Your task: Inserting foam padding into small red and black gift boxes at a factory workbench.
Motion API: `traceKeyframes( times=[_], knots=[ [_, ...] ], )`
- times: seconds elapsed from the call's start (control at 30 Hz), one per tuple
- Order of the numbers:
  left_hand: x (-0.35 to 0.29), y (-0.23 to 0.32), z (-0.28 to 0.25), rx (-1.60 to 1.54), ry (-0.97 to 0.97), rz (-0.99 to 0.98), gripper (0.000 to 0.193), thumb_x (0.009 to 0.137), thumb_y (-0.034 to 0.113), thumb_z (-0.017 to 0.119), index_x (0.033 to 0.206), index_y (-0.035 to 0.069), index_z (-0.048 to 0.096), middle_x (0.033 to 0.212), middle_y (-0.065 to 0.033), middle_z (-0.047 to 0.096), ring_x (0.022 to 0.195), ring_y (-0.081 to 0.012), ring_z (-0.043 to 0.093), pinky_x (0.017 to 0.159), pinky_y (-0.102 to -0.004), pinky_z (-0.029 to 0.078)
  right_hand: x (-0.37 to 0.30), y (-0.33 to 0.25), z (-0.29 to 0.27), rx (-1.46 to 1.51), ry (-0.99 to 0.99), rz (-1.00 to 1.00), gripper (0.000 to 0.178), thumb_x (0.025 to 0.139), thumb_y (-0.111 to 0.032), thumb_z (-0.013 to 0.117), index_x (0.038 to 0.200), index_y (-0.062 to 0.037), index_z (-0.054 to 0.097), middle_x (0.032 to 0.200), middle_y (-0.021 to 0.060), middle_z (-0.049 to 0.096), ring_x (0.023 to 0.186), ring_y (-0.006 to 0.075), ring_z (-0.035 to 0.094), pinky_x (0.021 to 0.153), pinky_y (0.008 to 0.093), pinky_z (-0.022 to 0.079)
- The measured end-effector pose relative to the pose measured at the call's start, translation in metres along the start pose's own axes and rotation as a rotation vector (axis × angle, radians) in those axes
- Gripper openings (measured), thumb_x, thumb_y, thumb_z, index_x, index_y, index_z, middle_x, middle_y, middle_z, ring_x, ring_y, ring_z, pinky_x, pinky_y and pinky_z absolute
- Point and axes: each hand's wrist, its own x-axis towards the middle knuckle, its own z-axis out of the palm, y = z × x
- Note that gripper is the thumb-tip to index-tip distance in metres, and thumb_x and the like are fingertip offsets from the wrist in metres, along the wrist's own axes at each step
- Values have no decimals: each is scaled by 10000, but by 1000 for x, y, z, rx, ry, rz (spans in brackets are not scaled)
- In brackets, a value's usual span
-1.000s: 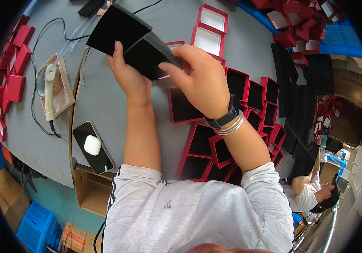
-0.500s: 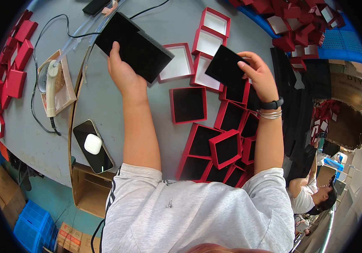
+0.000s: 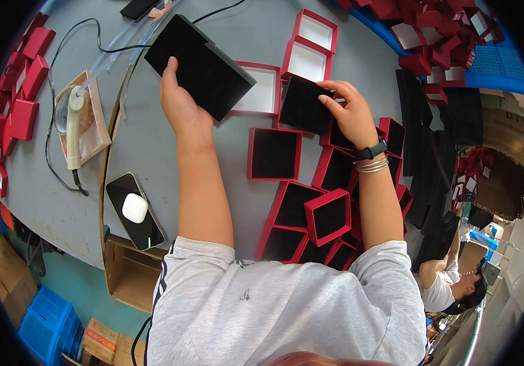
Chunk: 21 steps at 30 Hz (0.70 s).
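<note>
Grey table (image 3: 244,204) fills the middle. Black-lined red boxes (image 3: 337,168) clustered at 4 o'clock. Black foam stack (image 3: 204,70), 11 o'clock, gripped in left hand (image 3: 184,104), thumb on top. Red box (image 3: 292,129) at 1 o'clock, mostly covered by single black pad (image 3: 305,105); right hand (image 3: 350,110) pinches pad's right edge, can't tell if pad touches box. Phone (image 3: 119,192) near 9 o'clock, white case (image 3: 135,208) on it.

Stack of black rectangular foam pads (image 3: 204,73), dark-faced with a speckled grey edge, held slantwise in the left hand (image 3: 183,110). A single black square pad (image 3: 305,104), slightly turned, is pinched along its right side by the right hand (image 3: 353,116), over a mostly hidden red box (image 3: 298,130).
</note>
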Motion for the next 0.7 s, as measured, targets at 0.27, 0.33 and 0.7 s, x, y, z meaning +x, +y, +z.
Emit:
traceKeyframes(
  times=[0.27, 0.33, 0.7],
  knots=[
    [-2, 2, 1, -15, 8, -26, 358, 926, 266, 646, 1173, 8, 614, 1138, -79, 662, 1040, -220, 641, 929, -337, 509, 5, -1, -10, 260, -75, 166, 194, 943, -105, 632, 1110, -65, 721, 864, -39, 644, 792, 57, 549, 718, 217, 451],
    [-3, 2, 4, -24, 2, -41, 358, 925, 267, 646, 1171, 9, 616, 1137, -80, 664, 1038, -223, 644, 925, -339, 512, 4, 0, -5, 226, -62, 148, 187, 939, -99, 634, 1098, -54, 721, 898, -22, 655, 801, 66, 556, 725, 223, 458],
    [-1, 4, 2, -45, 1, -46, 368, 919, 273, 654, 1174, 9, 620, 1143, -76, 669, 1039, -223, 647, 933, -342, 510, 1, -18, 13, -20, 47, 29, 186, 896, -130, 674, 1060, -47, 701, 1017, 89, 647, 884, 219, 632, 807, 326, 515]
  ],
)
